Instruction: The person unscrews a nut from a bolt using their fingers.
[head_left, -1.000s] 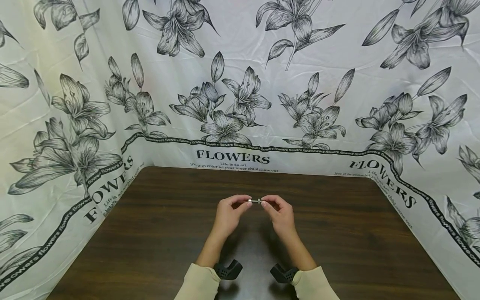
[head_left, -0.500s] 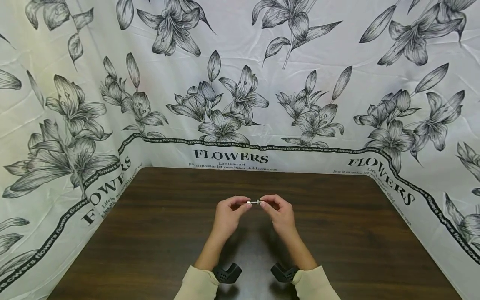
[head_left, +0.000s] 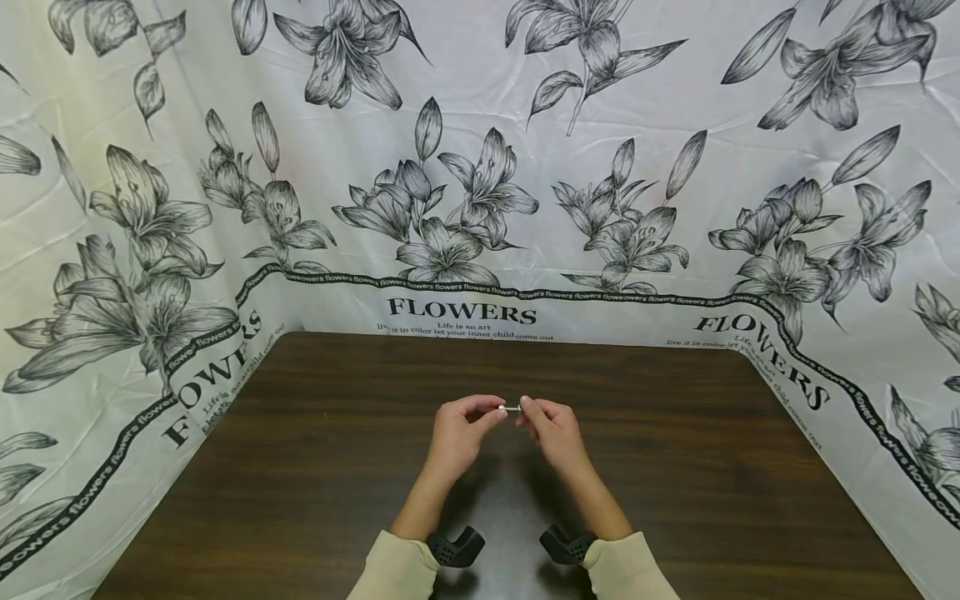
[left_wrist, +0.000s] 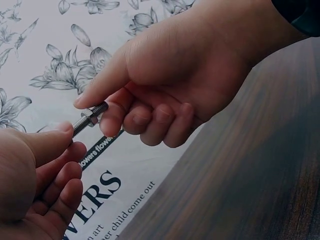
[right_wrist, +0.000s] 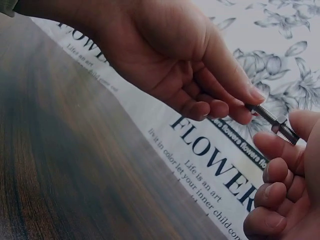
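A small metal bolt (head_left: pixel 510 409) is held level between the two hands, above the table. The left hand (head_left: pixel 456 433) pinches one end of it between thumb and fingertips, which hide that end. A hex nut (left_wrist: pixel 89 115) sits on the threaded shank (right_wrist: pixel 266 114), near the bolt's other end. Around this nut are the right hand's (head_left: pixel 557 433) thumb and index finger, the thumb on one side and the index finger on the other. The right hand's other fingers are curled loosely, as the right wrist view shows.
A dark wood-grain table (head_left: pixel 300 467) lies beneath the hands. White cloth with black flower prints (head_left: pixel 450 208) stands along its back and sides. Black wrist devices (head_left: pixel 456 547) sit on both wrists, beside cream sleeves (head_left: pixel 397 567).
The right thumb has rolled up and forward over the nut, and the right index finger has drawn back. Both hands have dropped slightly; the left keeps its pinch on the bolt.
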